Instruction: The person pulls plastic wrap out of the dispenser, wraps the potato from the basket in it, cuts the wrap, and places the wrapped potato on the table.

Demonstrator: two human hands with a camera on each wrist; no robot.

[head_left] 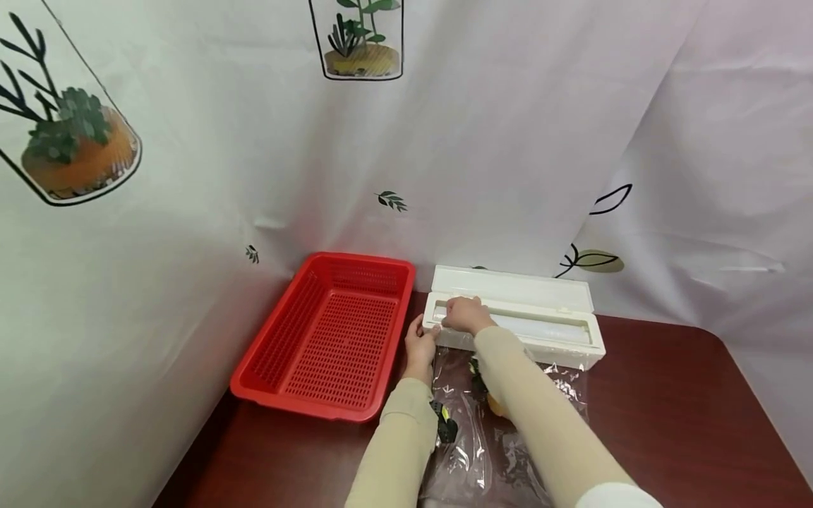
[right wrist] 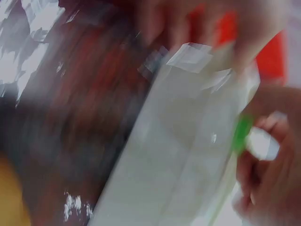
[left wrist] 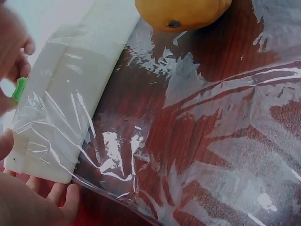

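In the head view a white cling film dispenser [head_left: 562,355] has its lid [head_left: 508,286] raised and a roll of film [head_left: 540,328] inside. My left hand [head_left: 419,349] grips its left end, the fingers [left wrist: 56,193] underneath and the thumb on top. My right hand [head_left: 468,315] pinches a small green slider [left wrist: 19,88] at the dispenser's left part; the right wrist view is blurred, but the green slider [right wrist: 242,134] shows there too. Clear cling film [left wrist: 225,155] runs from the dispenser over the table towards me. A yellow fruit [left wrist: 183,14] lies close to the dispenser, partly behind my right sleeve.
A red plastic basket [head_left: 394,339] with slotted sides stands left of the dispenser. Black wrist straps [head_left: 447,427] show at the sleeves. The dark red table [head_left: 673,402] ends at a patterned white curtain [head_left: 508,141] behind and on the left.
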